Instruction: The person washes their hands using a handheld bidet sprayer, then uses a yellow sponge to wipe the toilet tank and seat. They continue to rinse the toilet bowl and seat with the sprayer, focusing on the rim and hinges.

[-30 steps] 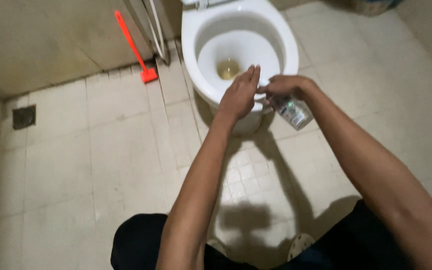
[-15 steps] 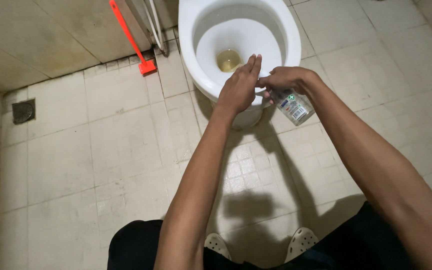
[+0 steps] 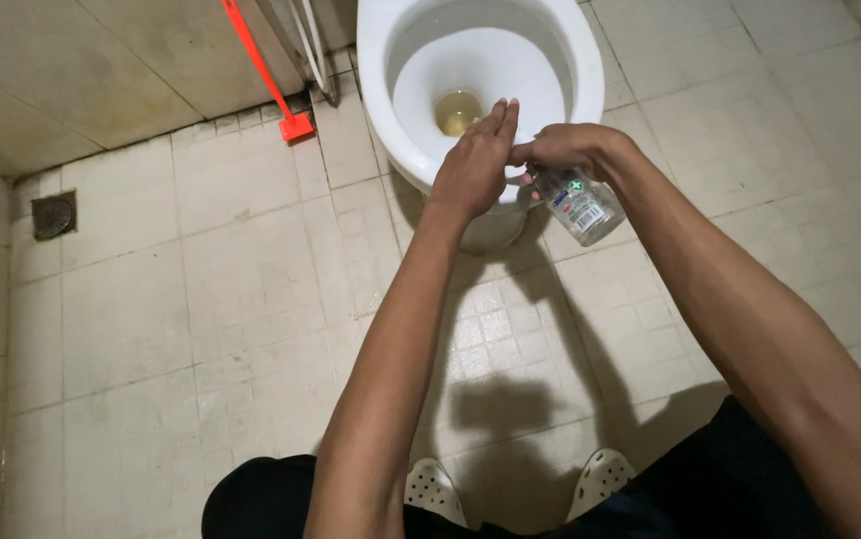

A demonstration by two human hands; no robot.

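Right hand [image 3: 565,150] is clamping the clear sanitizer bottle's [image 3: 580,205] top | bottle slanting down-right from grip | left hand [image 3: 475,165] is hovering flat-fingered, empty, just left | toilet bowl [image 3: 391,60] beneath

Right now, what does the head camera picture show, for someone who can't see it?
A person's right hand holds a small clear bottle against the flat left hand, above a white toilet. A red brush leans by the wall on the tiled floor.
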